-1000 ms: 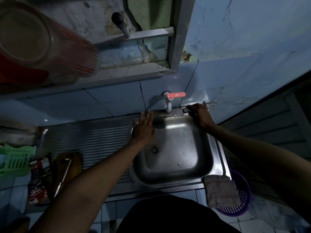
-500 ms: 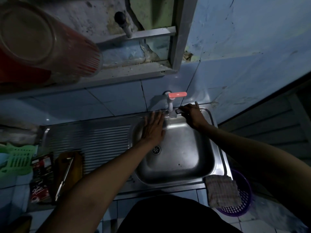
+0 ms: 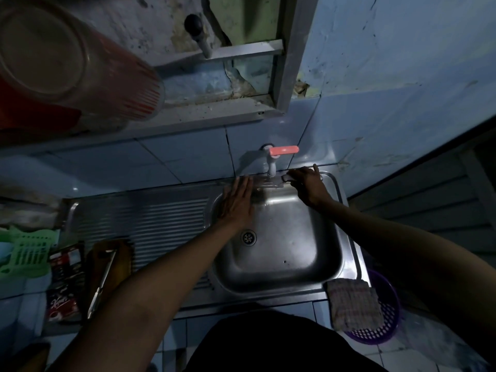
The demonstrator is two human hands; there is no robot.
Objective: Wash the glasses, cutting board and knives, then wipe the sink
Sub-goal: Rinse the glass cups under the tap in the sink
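— Reaching into the steel sink [image 3: 279,272] at centre frame, a person lays the left hand [image 3: 236,202] flat on the basin's far-left wall, fingers straight and together, gripping nothing. And the other?

— The right hand [image 3: 308,183] sits on the back rim just right of the tap [image 3: 272,162], whose pink lever points right. Its fingers curl over a small pale object at the rim — possibly a scrap of sponge or cloth, though the dim light makes it too dark to name.

— Where are the things to be washed?

— At lower left of the frame, a wooden cutting board [image 3: 122,261] lies on the counter beside the ribbed drainboard [image 3: 150,224], with a knife [image 3: 103,283] resting along it, blade toward the top of the frame. Both are well apart from the hands.

— Anything else around the basin?

— A checked cloth [image 3: 354,304] hangs over the sink's near-right corner, above a purple perforated basket [image 3: 383,328] on the floor. A green plastic rack [image 3: 24,253] sits at the left edge, just beside printed sachets [image 3: 63,291]. At upper left, a large red-and-clear container [image 3: 67,65] lies on its side on the ledge below a window frame.
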